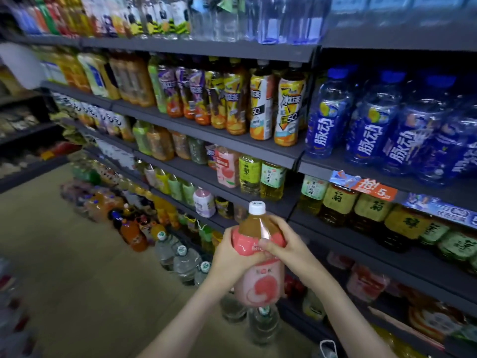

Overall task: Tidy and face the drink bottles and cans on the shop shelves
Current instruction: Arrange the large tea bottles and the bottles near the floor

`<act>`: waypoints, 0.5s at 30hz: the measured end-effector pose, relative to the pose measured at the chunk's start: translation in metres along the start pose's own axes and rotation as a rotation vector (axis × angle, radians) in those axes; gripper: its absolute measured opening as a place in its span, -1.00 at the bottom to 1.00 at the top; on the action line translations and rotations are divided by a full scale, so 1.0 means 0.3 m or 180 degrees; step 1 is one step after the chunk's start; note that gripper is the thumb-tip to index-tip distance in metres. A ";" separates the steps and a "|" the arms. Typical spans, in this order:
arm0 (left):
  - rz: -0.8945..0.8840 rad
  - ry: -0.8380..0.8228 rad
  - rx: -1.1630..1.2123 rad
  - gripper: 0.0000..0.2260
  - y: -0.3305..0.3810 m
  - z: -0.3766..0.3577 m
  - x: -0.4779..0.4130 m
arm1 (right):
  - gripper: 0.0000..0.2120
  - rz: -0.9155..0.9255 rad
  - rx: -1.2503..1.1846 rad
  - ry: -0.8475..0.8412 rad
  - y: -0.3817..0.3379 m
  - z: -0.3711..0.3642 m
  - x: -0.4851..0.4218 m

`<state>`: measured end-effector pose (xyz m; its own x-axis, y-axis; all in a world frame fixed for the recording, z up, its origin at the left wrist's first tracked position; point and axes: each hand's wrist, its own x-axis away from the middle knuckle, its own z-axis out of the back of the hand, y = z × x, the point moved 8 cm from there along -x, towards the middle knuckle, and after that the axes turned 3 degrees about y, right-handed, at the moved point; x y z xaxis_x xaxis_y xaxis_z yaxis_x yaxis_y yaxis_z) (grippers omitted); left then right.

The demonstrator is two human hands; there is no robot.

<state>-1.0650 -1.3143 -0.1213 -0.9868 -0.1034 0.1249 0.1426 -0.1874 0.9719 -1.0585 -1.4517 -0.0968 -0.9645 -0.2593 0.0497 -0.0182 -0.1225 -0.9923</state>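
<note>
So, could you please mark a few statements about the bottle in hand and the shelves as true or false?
1. The left hand and the right hand both grip the pink bottle. True.
2. Its cap is blue. False: it is white.
3. The pink bottle is lying flat. False: it is held roughly upright.
4. Blue bottles stand on a shelf at upper right. True.
</note>
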 end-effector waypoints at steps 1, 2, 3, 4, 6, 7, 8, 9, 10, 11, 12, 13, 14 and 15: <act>0.0069 0.0034 0.0091 -0.22 -0.009 0.038 -0.019 | -0.42 -0.0102 -0.0032 -0.0099 0.012 -0.031 -0.020; 0.0120 0.0050 0.0168 -0.19 -0.018 0.076 -0.040 | -0.38 -0.0213 -0.0098 -0.0180 0.026 -0.063 -0.042; 0.0148 0.0036 0.0238 -0.20 -0.025 0.112 -0.065 | -0.35 -0.0307 -0.0168 -0.0238 0.041 -0.094 -0.069; 0.0187 -0.0013 0.0277 -0.23 -0.037 0.146 -0.094 | -0.34 -0.0378 -0.0232 -0.0281 0.053 -0.126 -0.101; 0.0266 -0.0151 0.0319 -0.24 -0.067 0.218 -0.163 | -0.35 -0.0503 -0.0286 -0.0357 0.070 -0.195 -0.171; 0.0340 -0.0211 0.0367 -0.21 -0.087 0.259 -0.203 | -0.35 -0.0544 -0.0281 -0.0387 0.075 -0.232 -0.212; 0.0396 -0.0263 0.0452 -0.20 -0.103 0.301 -0.245 | -0.34 -0.0571 -0.0278 -0.0391 0.080 -0.272 -0.260; 0.0440 -0.0305 0.0529 -0.21 -0.119 0.346 -0.294 | -0.33 -0.0584 -0.0287 -0.0358 0.083 -0.312 -0.311; 0.0481 -0.0346 0.0561 -0.24 -0.131 0.390 -0.341 | -0.31 -0.0582 -0.0318 -0.0277 0.084 -0.352 -0.362; 0.0532 -0.0381 0.0584 -0.27 -0.140 0.437 -0.395 | -0.32 -0.0573 -0.0375 -0.0177 0.085 -0.394 -0.416; 0.0554 -0.0452 0.0580 -0.31 -0.146 0.481 -0.451 | -0.32 -0.0579 -0.0450 -0.0063 0.086 -0.436 -0.471; 0.0549 -0.0549 0.0569 -0.37 -0.143 0.522 -0.508 | -0.34 -0.0599 -0.0534 0.0057 0.088 -0.477 -0.525; 0.0538 -0.0650 0.0538 -0.45 -0.139 0.560 -0.566 | -0.36 -0.0600 -0.0630 0.0182 0.087 -0.514 -0.577; 0.0538 -0.0750 0.0513 -0.52 -0.135 0.593 -0.623 | -0.40 -0.0607 -0.0725 0.0322 0.086 -0.544 -0.628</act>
<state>-0.8999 -1.1136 -0.1486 -0.9436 0.1123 0.3116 0.3105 -0.0280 0.9502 -0.9204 -1.2496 -0.1504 -0.9591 -0.1544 0.2373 -0.2490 0.0610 -0.9666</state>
